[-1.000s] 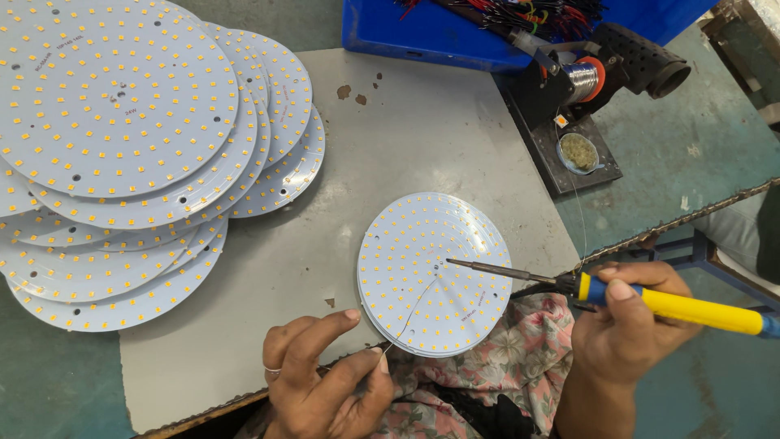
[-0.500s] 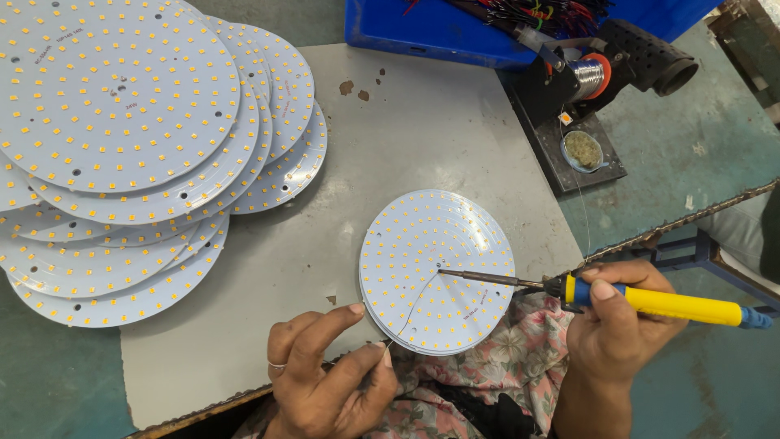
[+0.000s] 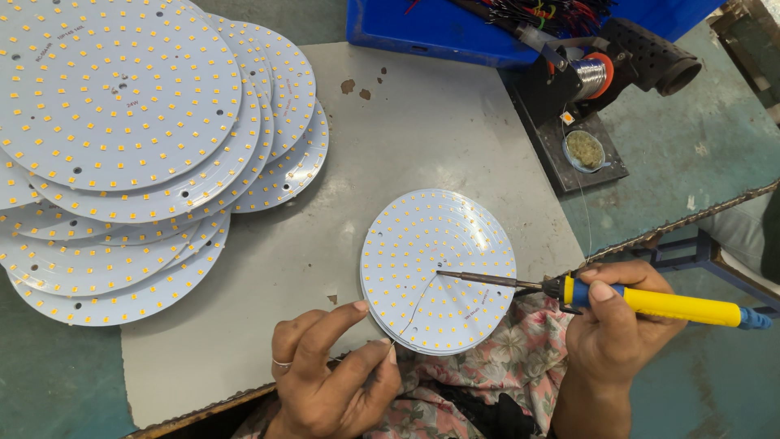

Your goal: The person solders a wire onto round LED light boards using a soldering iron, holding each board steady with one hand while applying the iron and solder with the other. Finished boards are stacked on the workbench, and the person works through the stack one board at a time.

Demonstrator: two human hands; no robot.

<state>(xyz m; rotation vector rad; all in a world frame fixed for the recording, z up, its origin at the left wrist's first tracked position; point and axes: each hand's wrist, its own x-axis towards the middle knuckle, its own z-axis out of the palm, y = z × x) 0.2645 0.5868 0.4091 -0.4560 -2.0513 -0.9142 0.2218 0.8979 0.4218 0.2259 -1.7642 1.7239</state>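
Observation:
A round white board dotted with small yellow light chips (image 3: 439,244) lies at the near edge of the grey mat (image 3: 406,130). My right hand (image 3: 617,333) grips a yellow-and-blue soldering iron (image 3: 650,302); its dark tip touches the board near its centre. My left hand (image 3: 329,378) rests at the mat's near edge and pinches a thin wire (image 3: 418,305) that runs up to the iron's tip.
A fanned stack of larger round chip boards (image 3: 138,138) covers the left side. A black soldering stand with a wire spool and a small round tin (image 3: 583,150) sits far right, beside a blue bin (image 3: 439,28). Floral cloth (image 3: 504,366) lies below the board.
The soldering iron's tip has slid left across the small board toward its centre. My left hand has kept its pinch on the thin wire.

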